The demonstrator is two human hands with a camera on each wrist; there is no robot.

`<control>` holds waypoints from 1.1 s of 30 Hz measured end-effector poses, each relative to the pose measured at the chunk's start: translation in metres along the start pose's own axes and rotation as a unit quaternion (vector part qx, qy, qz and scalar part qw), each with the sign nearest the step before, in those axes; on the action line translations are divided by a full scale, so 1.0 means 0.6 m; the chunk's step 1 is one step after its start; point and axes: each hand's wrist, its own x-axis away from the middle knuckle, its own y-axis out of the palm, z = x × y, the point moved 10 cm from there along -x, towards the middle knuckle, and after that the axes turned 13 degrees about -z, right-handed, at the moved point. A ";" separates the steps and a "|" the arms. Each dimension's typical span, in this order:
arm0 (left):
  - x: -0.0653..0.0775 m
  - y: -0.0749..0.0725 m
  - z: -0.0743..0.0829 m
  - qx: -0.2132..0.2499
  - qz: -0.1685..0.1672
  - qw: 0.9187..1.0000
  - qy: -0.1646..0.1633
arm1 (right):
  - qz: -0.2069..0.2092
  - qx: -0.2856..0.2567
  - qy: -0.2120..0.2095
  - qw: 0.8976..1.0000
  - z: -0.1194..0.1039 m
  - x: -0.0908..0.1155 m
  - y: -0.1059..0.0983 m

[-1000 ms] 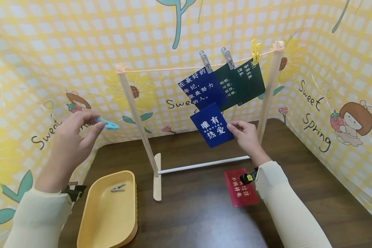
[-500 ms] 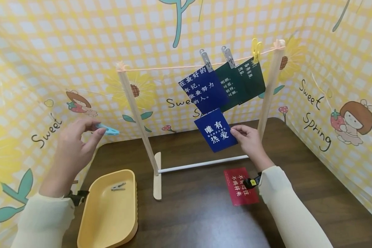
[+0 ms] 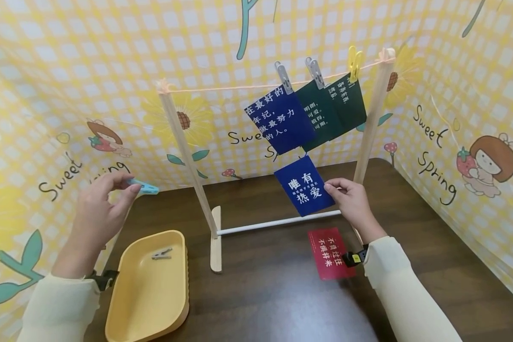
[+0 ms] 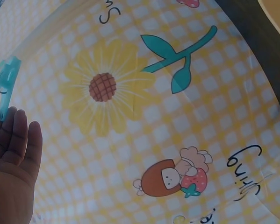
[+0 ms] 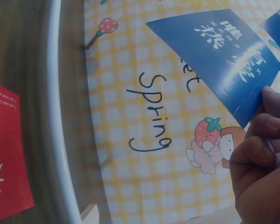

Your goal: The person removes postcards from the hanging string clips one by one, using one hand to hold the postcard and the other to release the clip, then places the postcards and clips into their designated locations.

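Tray, yellow, containing one grey clip that only the head view shows. Left hand: thumb and fingers pinch a light-blue clip, left of the rack. Right hand: fingertips pinch a dark-blue card below the hanging cards; only the right wrist view reveals glare across it.

Wears plain, long cream sleeves, a black left wristband and, on the right, a boxy black wrist device bearing a yellow patch.

The wrist views' left edges crop the blue clip and red card.
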 end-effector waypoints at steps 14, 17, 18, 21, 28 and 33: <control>0.049 -0.013 -0.059 0.002 -0.001 0.994 -0.105 | 0.007 -0.007 0.049 0.999 0.048 0.031 -0.011; 0.062 -0.017 -0.072 -0.004 0.006 0.993 -0.118 | 0.006 -0.001 0.056 0.998 0.059 0.036 -0.011; 0.065 -0.016 -0.075 -0.002 0.005 0.993 -0.120 | 0.007 0.006 0.056 0.998 0.062 0.038 -0.012; 0.079 -0.011 -0.087 0.004 0.001 0.991 -0.133 | 0.009 0.029 0.060 0.998 0.073 0.048 -0.016; 0.112 -0.001 -0.117 0.013 -0.009 0.982 -0.188 | 0.013 0.055 0.074 0.996 0.094 0.069 -0.026; 0.126 0.006 -0.128 0.019 -0.005 0.982 -0.185 | 0.009 0.040 0.102 0.994 0.116 0.086 -0.030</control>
